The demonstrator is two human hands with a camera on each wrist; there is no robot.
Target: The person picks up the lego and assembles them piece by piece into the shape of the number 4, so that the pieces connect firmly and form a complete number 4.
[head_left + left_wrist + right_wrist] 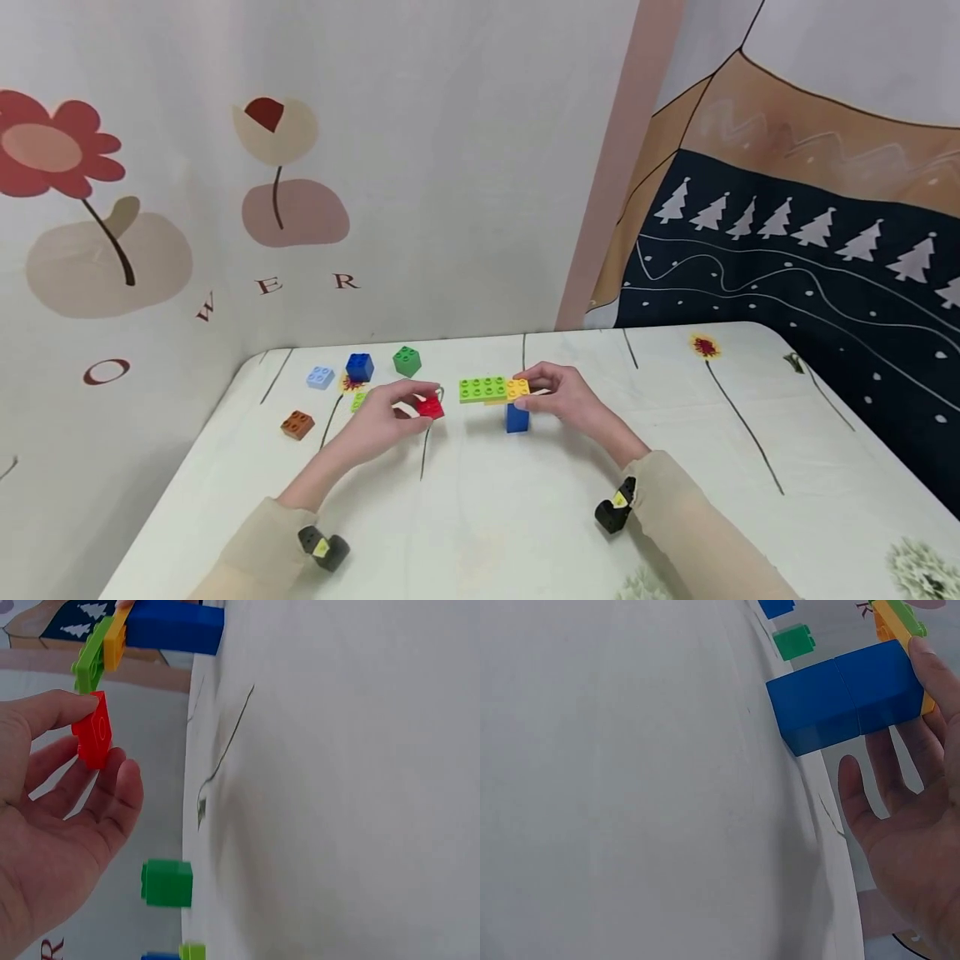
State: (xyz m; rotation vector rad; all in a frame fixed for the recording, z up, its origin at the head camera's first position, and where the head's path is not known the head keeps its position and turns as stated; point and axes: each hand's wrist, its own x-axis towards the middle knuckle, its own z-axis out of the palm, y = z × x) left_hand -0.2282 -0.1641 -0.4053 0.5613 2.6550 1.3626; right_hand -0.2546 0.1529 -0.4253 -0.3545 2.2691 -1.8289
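My left hand [384,421] pinches a red brick [431,407] between thumb and fingertips, studs up. To its right stands a small build: two stacked blue bricks [846,697], a thin yellow brick [517,389] across their top, and a lime green brick [482,389] on the yellow one, jutting leftward. My right hand [566,402] pinches the yellow brick's right end, thumb at the front. In the left wrist view the red brick [93,733] lies right by the lime brick's [90,660] outer end.
Left of the hands lie loose bricks: brown [297,425], light blue [320,377], dark blue [360,367] and green [407,361]. Another lime brick [358,402] shows partly behind my left hand. A printed white cloth covers the table [480,517]; curtains hang behind its back edge.
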